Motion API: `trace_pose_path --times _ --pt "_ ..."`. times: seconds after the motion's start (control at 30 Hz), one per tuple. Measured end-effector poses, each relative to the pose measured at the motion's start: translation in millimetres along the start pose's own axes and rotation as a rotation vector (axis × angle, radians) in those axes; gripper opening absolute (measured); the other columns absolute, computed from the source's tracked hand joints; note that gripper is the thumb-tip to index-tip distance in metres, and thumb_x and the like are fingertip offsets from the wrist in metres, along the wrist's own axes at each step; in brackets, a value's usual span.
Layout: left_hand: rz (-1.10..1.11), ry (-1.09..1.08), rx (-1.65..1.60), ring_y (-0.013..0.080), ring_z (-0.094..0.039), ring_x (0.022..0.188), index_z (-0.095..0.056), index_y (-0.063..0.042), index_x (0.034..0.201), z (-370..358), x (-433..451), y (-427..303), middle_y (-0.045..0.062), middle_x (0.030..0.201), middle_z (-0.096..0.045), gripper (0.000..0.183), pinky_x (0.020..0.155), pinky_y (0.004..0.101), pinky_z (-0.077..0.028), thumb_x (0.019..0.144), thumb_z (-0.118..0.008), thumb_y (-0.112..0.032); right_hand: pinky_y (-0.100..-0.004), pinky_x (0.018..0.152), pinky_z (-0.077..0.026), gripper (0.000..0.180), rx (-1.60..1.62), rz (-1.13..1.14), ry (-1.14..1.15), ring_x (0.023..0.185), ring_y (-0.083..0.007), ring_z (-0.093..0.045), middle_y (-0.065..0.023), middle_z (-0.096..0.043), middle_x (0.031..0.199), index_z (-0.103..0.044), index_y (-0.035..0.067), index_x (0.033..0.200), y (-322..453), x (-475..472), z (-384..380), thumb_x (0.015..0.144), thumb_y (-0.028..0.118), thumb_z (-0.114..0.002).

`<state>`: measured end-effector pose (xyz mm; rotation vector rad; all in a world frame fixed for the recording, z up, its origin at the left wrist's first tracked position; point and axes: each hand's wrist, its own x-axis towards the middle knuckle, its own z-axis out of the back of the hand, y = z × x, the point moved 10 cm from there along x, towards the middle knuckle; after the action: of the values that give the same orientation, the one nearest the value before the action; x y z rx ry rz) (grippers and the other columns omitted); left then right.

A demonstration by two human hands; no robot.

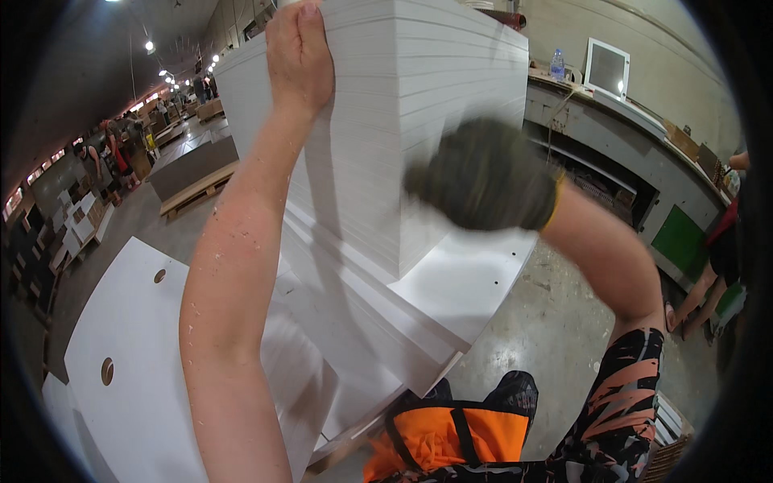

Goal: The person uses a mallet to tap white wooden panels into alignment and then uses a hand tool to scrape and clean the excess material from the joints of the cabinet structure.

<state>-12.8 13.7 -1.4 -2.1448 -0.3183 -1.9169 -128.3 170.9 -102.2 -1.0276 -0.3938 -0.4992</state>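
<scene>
A tall stack of white panels (368, 139) rises in front of me, one corner towards me. My bare left hand (300, 57) is raised at the upper left of the stack, its fingers curled at the top; whether it grips something there cannot be told. My right hand (483, 175), in a dark glove with a yellow cuff, is blurred by motion in front of the stack's right face; its fingers and anything in them are unclear. Below the stack lie long white strips (374, 302) and a wider white board (465, 278) with small holes.
A white board (133, 362) with round holes lies at the left. Behind it, a grey stack (193, 163) rests on a wooden pallet. At right runs a long machine bench (610, 127) with a plastic bottle (557, 65) and a framed panel (607, 67). Other people stand far left and at the right edge.
</scene>
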Motion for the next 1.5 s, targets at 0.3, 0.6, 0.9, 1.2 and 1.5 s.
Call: trace_pose_path --times 0.3,0.6,0.9,1.2,1.5 --pt "-0.019 -0.020 -0.050 0.0299 -0.054 0.103 -0.062 -0.005 0.107 -10 -2 -8 0.012 0.104 -0.062 0.034 0.094 0.0396 -0.041 0.104 -0.039 -0.029 -0.0361 0.053 -0.052 0.008 -0.190 -0.191 -0.280 0.061 -0.0224 -0.065 -0.0067 -0.065 0.068 -0.070 0.014 0.087 -106 18 35 0.085 0.017 -0.064" --pt "-0.077 -0.049 -0.054 0.0297 -0.053 0.104 -0.062 -0.004 0.105 -11 -1 -18 0.012 0.103 -0.061 0.034 0.094 0.0380 -0.040 0.104 -0.039 -0.030 -0.0378 0.052 -0.052 0.013 0.117 0.169 0.140 0.057 -0.0238 -0.064 -0.0036 -0.061 0.061 -0.070 0.021 0.079 14 -19 -36 0.085 0.027 -0.060" --pt "-0.050 -0.042 -0.063 0.0298 -0.054 0.102 -0.062 -0.003 0.104 1 -1 -6 0.013 0.102 -0.062 0.033 0.093 0.0380 -0.041 0.104 -0.040 -0.029 -0.0366 0.057 -0.055 0.010 -0.378 0.024 -0.149 0.063 -0.0210 -0.066 -0.0059 -0.065 0.069 -0.070 0.018 0.089 -58 23 44 0.087 0.022 -0.061" --pt "-0.043 -0.061 -0.086 0.0293 -0.053 0.100 -0.062 -0.005 0.104 -16 -8 -18 0.011 0.100 -0.062 0.031 0.093 0.0379 -0.040 0.104 -0.040 -0.027 -0.0364 0.045 -0.048 0.020 -0.583 -0.188 -0.522 0.047 -0.0225 -0.059 -0.0072 -0.057 0.056 -0.063 0.011 0.080 -148 45 98 0.088 0.030 -0.065" --pt "-0.113 -0.080 -0.048 0.0292 -0.053 0.097 -0.061 -0.005 0.103 -7 -1 -24 0.011 0.098 -0.061 0.030 0.092 0.0379 -0.040 0.104 -0.040 -0.026 -0.0398 0.062 -0.054 0.012 -0.151 0.056 0.077 0.058 -0.0234 -0.064 -0.0074 -0.064 0.067 -0.070 0.017 0.090 -49 9 -4 0.085 0.022 -0.060"
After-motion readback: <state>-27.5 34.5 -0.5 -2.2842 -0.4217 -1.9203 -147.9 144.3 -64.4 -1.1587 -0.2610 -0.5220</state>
